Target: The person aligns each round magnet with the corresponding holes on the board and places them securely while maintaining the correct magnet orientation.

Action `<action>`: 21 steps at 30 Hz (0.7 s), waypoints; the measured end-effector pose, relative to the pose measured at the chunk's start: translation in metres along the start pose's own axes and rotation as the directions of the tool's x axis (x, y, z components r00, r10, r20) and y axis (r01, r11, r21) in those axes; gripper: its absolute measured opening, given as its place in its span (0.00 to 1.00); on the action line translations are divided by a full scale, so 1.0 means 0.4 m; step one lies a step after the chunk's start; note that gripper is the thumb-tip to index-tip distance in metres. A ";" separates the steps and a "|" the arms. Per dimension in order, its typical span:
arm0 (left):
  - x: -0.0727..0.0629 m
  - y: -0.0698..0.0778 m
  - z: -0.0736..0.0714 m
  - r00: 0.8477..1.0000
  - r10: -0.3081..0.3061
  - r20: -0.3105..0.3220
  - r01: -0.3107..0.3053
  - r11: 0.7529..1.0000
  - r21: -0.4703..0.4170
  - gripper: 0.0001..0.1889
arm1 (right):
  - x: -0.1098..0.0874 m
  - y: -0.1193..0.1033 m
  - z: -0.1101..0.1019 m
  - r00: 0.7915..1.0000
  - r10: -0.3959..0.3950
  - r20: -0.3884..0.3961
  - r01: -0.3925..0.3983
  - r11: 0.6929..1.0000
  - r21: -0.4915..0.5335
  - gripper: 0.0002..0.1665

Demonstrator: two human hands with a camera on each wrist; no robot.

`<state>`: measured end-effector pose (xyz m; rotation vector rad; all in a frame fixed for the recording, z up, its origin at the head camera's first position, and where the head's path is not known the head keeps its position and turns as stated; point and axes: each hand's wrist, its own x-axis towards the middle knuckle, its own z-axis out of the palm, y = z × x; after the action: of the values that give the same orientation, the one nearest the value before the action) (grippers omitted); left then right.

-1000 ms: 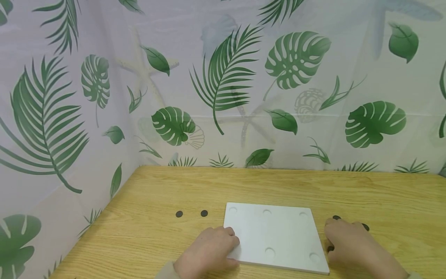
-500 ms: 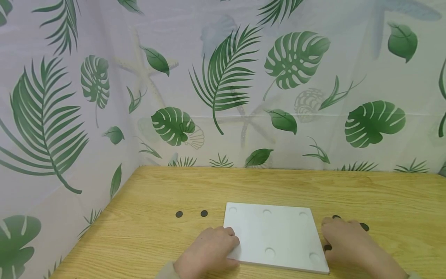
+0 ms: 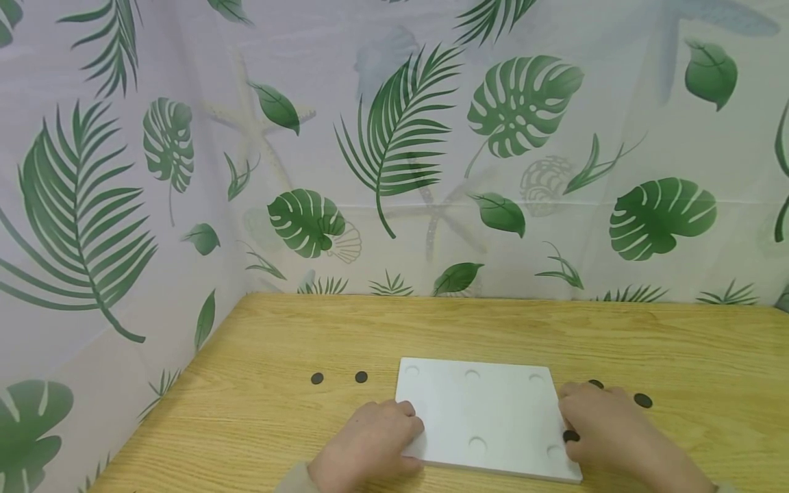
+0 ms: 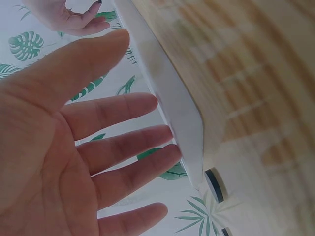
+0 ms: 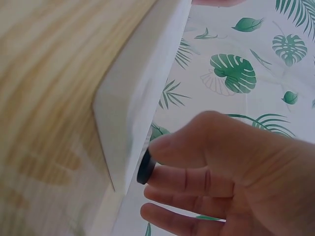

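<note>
The right hand (image 3: 607, 424) has its grip closed, thumb and finger pinching a small, flat, round black disc (image 5: 145, 167) near the right edge of a rectangular white board (image 3: 493, 411) with shallow circular recesses (image 3: 477, 446). The left hand (image 3: 370, 438) has its grip apart, fingers extended, fingertips at the board's left edge. The board lies flat on a wood-grain worktop (image 3: 296, 329). Two matching black discs (image 3: 361, 376) lie left of it; two further black discs (image 3: 643, 400) lie to its right. Behind stands a white backdrop (image 3: 345, 150) printed with green leaves.
</note>
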<state>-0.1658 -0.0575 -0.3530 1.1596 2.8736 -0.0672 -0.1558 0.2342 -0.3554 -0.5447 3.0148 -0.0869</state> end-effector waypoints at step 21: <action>0.003 0.005 -0.002 1.000 -0.011 0.028 0.012 1.000 -0.023 0.12 | 0.006 -0.016 0.003 0.999 -0.033 -0.028 0.033 0.999 0.006 0.17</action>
<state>-0.1653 -0.0554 -0.3524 1.1294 2.8491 -0.0496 -0.1556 0.2272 -0.3565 -0.5976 3.0318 -0.1077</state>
